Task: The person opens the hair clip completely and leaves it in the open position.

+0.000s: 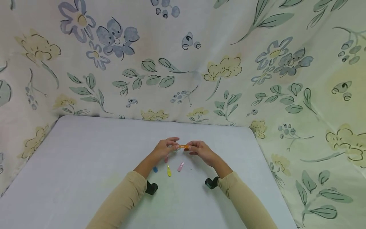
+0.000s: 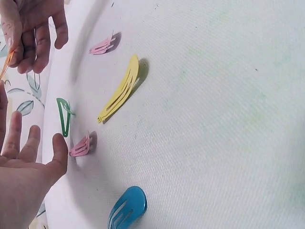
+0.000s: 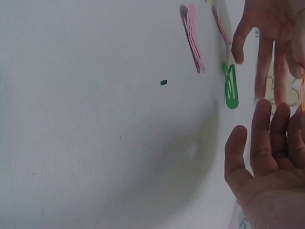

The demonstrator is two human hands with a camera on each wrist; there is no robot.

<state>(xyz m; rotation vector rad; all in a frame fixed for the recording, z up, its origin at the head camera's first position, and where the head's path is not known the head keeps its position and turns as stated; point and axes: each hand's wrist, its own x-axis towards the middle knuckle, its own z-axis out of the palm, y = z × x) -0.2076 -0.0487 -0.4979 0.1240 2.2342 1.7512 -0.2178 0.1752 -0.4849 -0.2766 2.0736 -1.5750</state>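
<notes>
Orange, slim hair clip [image 1: 183, 146] over the white bench [image 1: 94, 152]: left hand [image 1: 166, 147] and right hand [image 1: 201, 150] fingers pinched opposite ends, presumably for steadiness.

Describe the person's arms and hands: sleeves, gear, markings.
Left sleeve and right sleeve: plain tan, wrinkled, ending on the forearms. A black, stubby wrist camera sits by each cuff: left camera, right camera. Left hand and right hand: ungloved. No cables visible.

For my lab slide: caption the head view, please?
Two hands hold an orange clip over a white table, near a yellow clip, blue clip and pink clips.
</notes>
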